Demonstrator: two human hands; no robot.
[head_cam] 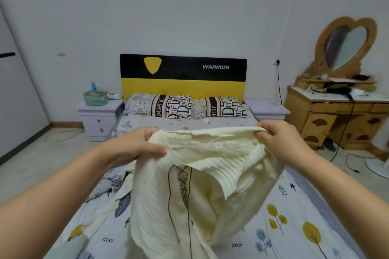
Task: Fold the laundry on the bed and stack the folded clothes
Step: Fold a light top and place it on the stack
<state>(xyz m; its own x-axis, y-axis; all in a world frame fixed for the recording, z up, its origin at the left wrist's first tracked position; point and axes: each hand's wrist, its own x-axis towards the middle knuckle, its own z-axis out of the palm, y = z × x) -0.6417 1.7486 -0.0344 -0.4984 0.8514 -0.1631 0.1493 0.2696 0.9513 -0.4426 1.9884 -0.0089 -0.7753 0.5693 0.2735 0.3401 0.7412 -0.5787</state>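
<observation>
Cream ribbed garment with brown lacing held up over the bed, hanging slack onto the tree-print sheet. Left hand and right hand each have a closed grip on its upper edge, fingers pinching bunched fabric. Beyond: two lettered pillows, black-and-yellow headboard.

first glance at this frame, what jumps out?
The cream garment held up front and centre, the left hand and right hand each pinching its top edge above the bed. Behind it, the black-and-yellow headboard reading WARRIOR stands against the far wall. At far right, a heart-shaped mirror tops a wooden dresser.
</observation>
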